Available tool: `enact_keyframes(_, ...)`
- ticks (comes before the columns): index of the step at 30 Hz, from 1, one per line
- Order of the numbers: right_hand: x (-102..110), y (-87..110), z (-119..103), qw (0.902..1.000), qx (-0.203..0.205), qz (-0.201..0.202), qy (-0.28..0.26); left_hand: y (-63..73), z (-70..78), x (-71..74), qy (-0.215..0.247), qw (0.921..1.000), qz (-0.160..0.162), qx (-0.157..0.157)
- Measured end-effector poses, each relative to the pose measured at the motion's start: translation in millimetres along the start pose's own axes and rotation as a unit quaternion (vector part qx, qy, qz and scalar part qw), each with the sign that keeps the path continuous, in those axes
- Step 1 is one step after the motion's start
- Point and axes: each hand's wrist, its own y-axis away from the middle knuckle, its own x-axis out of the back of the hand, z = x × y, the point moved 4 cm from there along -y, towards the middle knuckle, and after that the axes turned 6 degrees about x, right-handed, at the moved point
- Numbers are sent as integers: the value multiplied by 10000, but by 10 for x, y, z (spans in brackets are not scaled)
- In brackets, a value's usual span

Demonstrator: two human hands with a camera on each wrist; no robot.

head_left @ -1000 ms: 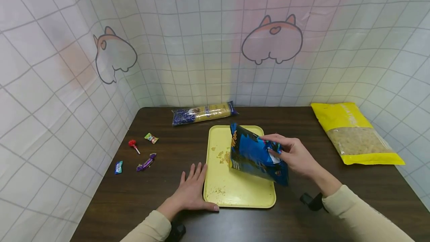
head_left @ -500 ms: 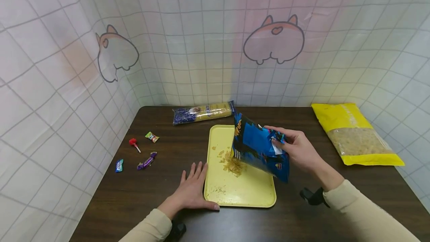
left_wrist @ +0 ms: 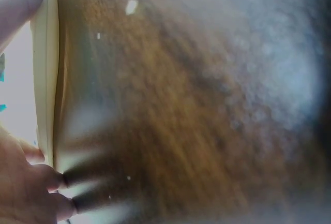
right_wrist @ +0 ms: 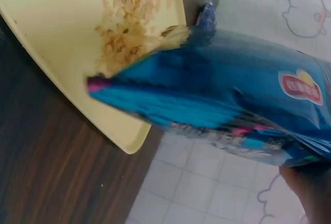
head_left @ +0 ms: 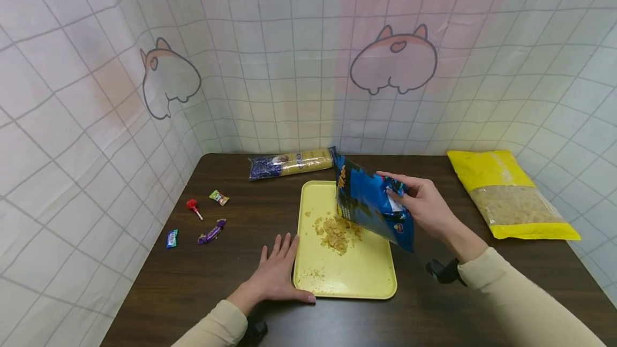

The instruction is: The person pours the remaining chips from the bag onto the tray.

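Fingers (head_left: 276, 246) of the left hand (head_left: 277, 280) lie straight and a little spread on the counter (head_left: 202, 288), touching the yellow tray (head_left: 354, 280) at its 8 o'clock, if twelve is the far side. I see no support at 3 o'clock, so a push from the left hand or a knock from the bag could, I think, make the tray slide that way.

On the tray, near its middle, lies a loose heap of broken chip flakes (head_left: 336, 237). Above it, toward 1 o'clock, the blue chip bag (head_left: 371, 202) hangs tilted, its mouth down to the left. In the right wrist view, more flakes fill this mouth; if they come out at once, some could perhaps jump over the rim.

The right hand (head_left: 421, 202) pinches the bag's upper edge between thumb and fingers. The foil is probably slippery, so a weak pinch may let it drop into the heap; if the wrist turns toward 3 o'clock, flakes could fall on the counter.

Farther away, the pasta packet (head_left: 291, 164) at 11 o'clock lies near the tray's far rim, where stray flakes may reach it.
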Motion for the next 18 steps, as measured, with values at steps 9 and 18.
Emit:
enact_keyframes(9,46,-22,31,9993,-107,211,-302,2,-7,-2,-7,10000,31,32)
enact_keyframes(18,34,-48,40,9977,-155,189,-630,15,16,4,-3,10000,54,32)
